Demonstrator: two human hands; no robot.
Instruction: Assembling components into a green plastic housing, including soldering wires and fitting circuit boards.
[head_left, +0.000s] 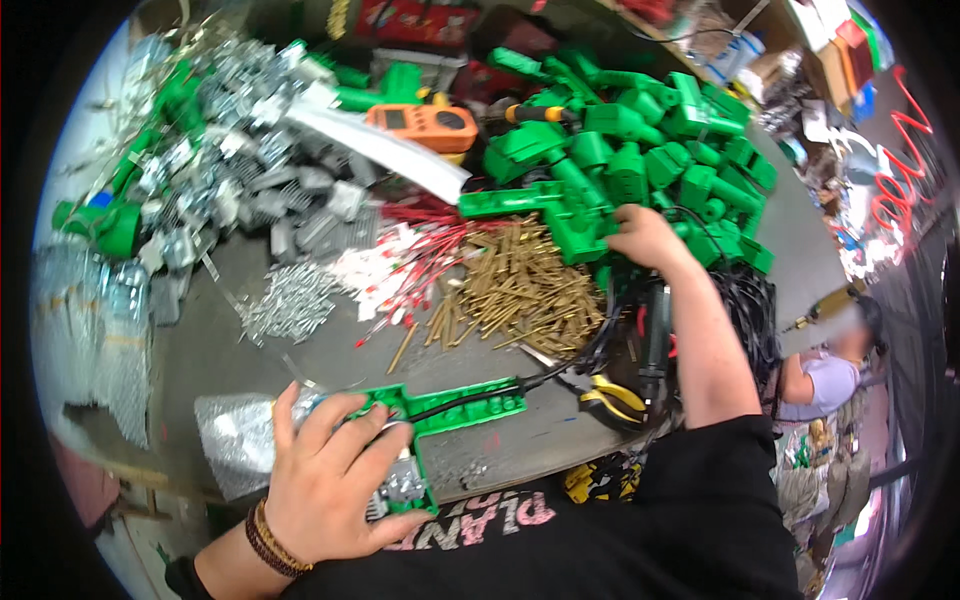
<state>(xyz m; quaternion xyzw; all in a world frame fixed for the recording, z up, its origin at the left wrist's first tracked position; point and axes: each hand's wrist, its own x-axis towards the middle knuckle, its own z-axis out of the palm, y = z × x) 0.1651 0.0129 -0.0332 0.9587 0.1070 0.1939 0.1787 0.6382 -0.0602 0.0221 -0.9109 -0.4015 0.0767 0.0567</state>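
My left hand (pixel 335 470) lies over a green plastic housing half (pixel 475 407) at the table's near edge. Its fingers reach across the wide end and its thumb presses along the near side, holding it. Metal parts (pixel 405 483) sit inside, and a black cable (pixel 465 402) runs along the narrow handle part. The fingers hide some of the inside. My right hand (pixel 645 240) is stretched to the far right, its fingers closed on the edge of another green housing half (pixel 575 228) at the front of a green heap.
Beyond the hands lie brass rods (pixel 525 290), red-and-white wired parts (pixel 395 265), screws (pixel 290 300) and grey metal parts (pixel 310 205). Yellow-handled pliers (pixel 612 400) and a black power screwdriver (pixel 655 335) lie near my right forearm. An orange meter (pixel 425 127) stands behind. Another person (pixel 825 375) sits at the right.
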